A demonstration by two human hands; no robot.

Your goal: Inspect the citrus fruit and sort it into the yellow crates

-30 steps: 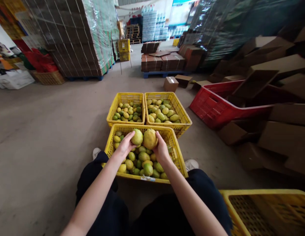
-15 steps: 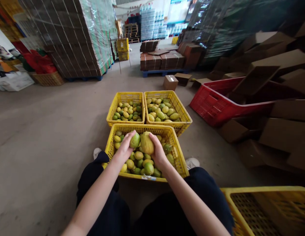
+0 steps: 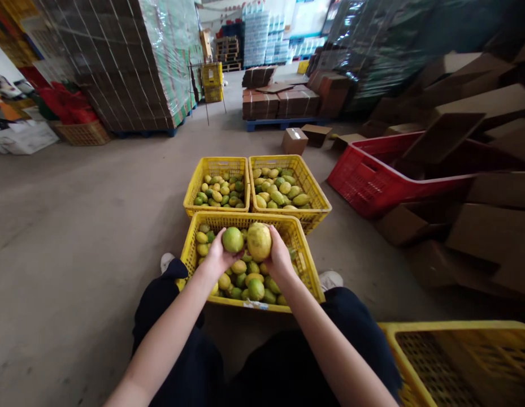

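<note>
Left hand (image 3: 218, 255), center of frame: holding green fruit (image 3: 233, 240), fingers curled round its left side and underneath. Right hand (image 3: 281, 254), just right of center: holding larger yellow fruit (image 3: 259, 241), gripped from the right, dark specks on skin. Fruits side by side, narrow gap between, both above front crate (image 3: 245, 216). Front crate: yellow, lower center, green and yellow fruit loose inside, torn label on near rim. Behind it, two more yellow crates side by side, mid-frame: back left crate (image 3: 215, 160) and back right crate (image 3: 287, 211), both part-filled with similar fruit. Red crate (image 3: 361, 181) right of frame, cardboard boxes (image 3: 486, 237) heaped around it. Corner crate (image 3: 452, 326), yellow, lower right, cut off by frame edge. Small carton (image 3: 294, 141) on floor, upper center, near blue pallet (image 3: 283, 124) carrying flat cardboard stacks (image 3: 298, 104). Dark-trousered legs (image 3: 160, 316) either side of front crate.
</note>
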